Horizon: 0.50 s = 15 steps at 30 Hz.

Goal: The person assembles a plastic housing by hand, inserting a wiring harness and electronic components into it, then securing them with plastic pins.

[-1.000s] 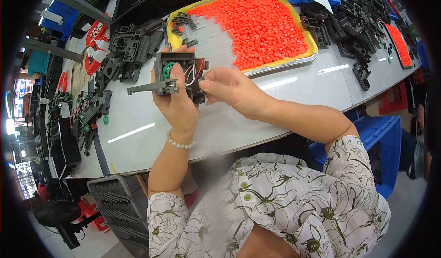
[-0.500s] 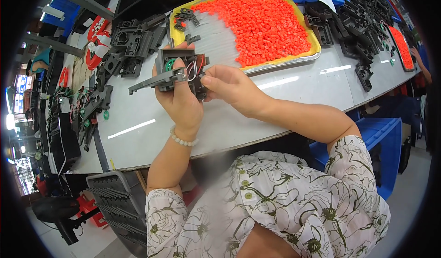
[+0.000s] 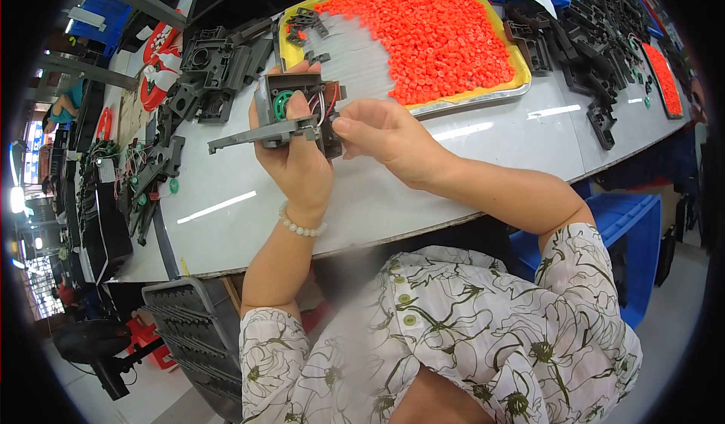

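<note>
A dark grey plastic housing (image 3: pixel 302 86) with a green wheel, red and white wires and a long arm jutting left is held above the table. My left hand (image 3: pixel 300 163) is wrapped round it from below, thumb beside the green wheel. At the housing's right side, my right hand (image 3: pixel 389 138) has thumb and forefinger pinched together by its edge. Whatever may sit between those fingertips is too small or hidden to name. Beyond the housing lies a yellow-lined metal tray (image 3: pixel 521 69) with many small orange-red plastic pieces (image 3: pixel 445 43) and a few dark parts (image 3: pixel 306 24).
Dark plastic housings (image 3: pixel 215 69) are piled left of the tray, with wired parts (image 3: pixel 147 171) farther left. More black parts (image 3: pixel 581 54) lie to the right. The white table's front edge (image 3: pixel 423 234) runs before me. A blue crate (image 3: pixel 642 235) stands below at right.
The housing's long arm has swung slightly, and more of the green wheel shows. My right hand has shifted slightly at the housing's right edge; my left keeps its hold.
</note>
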Each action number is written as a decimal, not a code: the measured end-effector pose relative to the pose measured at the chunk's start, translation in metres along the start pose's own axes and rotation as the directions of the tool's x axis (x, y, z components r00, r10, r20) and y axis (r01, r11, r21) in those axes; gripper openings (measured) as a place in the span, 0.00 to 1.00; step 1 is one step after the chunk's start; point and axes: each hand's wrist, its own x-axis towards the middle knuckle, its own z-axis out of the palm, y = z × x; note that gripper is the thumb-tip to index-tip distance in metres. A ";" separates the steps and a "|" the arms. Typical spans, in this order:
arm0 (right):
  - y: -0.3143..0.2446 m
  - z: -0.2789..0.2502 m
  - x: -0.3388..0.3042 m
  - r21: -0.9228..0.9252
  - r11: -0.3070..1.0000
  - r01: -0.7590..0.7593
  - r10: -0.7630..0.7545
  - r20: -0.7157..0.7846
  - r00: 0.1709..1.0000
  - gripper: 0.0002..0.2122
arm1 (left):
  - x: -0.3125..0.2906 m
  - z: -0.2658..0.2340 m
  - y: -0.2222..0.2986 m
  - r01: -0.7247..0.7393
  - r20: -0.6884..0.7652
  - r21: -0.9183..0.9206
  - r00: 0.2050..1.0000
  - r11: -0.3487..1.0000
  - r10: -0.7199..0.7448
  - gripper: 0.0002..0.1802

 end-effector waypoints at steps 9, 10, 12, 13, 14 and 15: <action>0.000 0.007 0.001 -0.005 0.996 0.084 -0.084 -0.033 0.996 0.10 | 0.001 0.002 0.000 -0.023 -0.030 -0.019 0.999 1.000 0.023 0.20; -0.002 0.005 0.001 -0.010 0.997 0.072 -0.072 -0.004 0.997 0.10 | 0.002 0.002 0.001 -0.031 -0.014 -0.021 0.999 0.999 0.031 0.21; -0.005 0.006 0.000 -0.014 0.998 0.062 -0.062 0.031 0.998 0.10 | 0.002 0.000 0.005 -0.044 0.000 -0.019 0.999 0.999 0.044 0.21; -0.007 0.007 -0.001 -0.027 0.999 0.047 -0.046 0.049 0.998 0.10 | 0.002 -0.001 0.006 -0.024 0.004 -0.049 1.000 0.999 0.024 0.21; -0.008 0.005 -0.001 -0.035 0.999 0.028 -0.026 0.062 0.998 0.10 | 0.003 -0.001 0.006 0.004 0.011 -0.076 1.000 0.997 -0.003 0.22; -0.008 0.004 -0.001 -0.031 0.999 0.027 -0.025 0.060 0.998 0.10 | 0.003 -0.001 0.005 0.007 0.012 -0.074 1.000 0.997 -0.006 0.22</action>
